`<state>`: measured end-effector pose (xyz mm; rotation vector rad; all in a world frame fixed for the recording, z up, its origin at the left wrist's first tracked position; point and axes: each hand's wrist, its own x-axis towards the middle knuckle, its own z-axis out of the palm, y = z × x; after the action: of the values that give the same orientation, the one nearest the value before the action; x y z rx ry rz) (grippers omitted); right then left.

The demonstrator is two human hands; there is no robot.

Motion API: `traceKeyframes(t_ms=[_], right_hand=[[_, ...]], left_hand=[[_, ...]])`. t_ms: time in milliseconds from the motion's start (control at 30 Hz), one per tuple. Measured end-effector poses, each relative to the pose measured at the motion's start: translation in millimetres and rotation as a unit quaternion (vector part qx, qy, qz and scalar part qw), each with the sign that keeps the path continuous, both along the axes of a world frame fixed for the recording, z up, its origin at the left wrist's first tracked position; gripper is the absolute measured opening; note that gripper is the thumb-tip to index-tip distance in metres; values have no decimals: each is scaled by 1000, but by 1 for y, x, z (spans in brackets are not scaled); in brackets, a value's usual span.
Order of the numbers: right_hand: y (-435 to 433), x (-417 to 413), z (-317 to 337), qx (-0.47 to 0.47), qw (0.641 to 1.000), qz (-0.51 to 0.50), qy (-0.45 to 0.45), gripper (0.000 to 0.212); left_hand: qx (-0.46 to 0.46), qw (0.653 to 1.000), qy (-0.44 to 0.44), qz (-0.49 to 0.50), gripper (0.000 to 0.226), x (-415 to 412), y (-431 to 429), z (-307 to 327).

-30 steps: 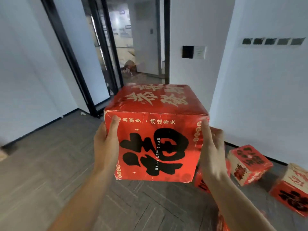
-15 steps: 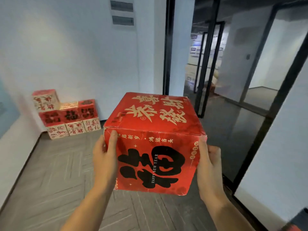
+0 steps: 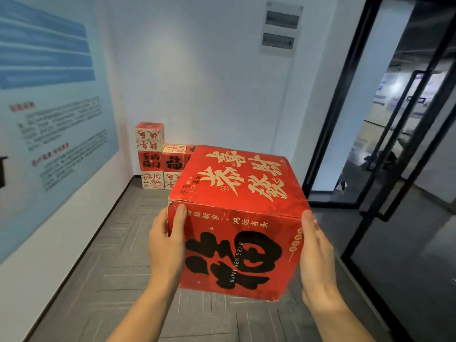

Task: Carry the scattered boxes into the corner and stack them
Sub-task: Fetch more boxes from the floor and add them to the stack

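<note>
I carry a large red box (image 3: 237,183) with gold and black lettering at chest height, in the middle of the view. My left hand (image 3: 165,245) lies flat against its left side, thumb straight up the front face. My right hand (image 3: 318,257) presses its right side, thumb along the front edge; the fingers of both hands are hidden behind the box. Ahead, in the corner, stands a stack of red and cream boxes (image 3: 151,156), three high at the left and lower to the right, partly hidden by the carried box.
A blue poster (image 3: 49,119) covers the left wall. Black-framed glass doors (image 3: 394,149) run along the right side. A white panel (image 3: 280,28) hangs high on the far wall. Grey carpet floor (image 3: 118,267) leads toward the corner.
My view has swung left and moved closer to the corner; the stack now lies straight ahead and looks larger. The scattered boxes have left the view. Both hands hold the box as before.
</note>
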<state>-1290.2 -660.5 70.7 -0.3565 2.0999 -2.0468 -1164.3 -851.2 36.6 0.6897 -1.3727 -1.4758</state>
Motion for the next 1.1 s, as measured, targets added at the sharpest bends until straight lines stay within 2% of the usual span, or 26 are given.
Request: traceKeyframes(t_ms=[167,300,533,667,733,867,1100], right_hand=[[-89,-22,-13,-4,1000,25,-17,63],[-155,-58,-26,-24,998,46,-27,55],[-275,-158,-27,-49,996,69,-26,73],[-338,-209,-13,-42,995,86,-15,48],[-371,-228,-9,-34,994,99,-14,44],[-441,-261,-10,-33,993,114,-15,41],[-586,-310,-24,-30,993,115,5,45]], left_hand=[[1,999,-2,47,43,-6,-68,-15],[9,997,-3,74,33,-34,-124,-21],[5,994,-13,104,37,-119,-226,-5],[0,992,-23,121,34,-162,-289,6],[-3,990,-30,137,31,-178,-320,10],[-30,977,-70,197,47,-206,-387,20],[3,971,-84,225,53,-265,-532,13]])
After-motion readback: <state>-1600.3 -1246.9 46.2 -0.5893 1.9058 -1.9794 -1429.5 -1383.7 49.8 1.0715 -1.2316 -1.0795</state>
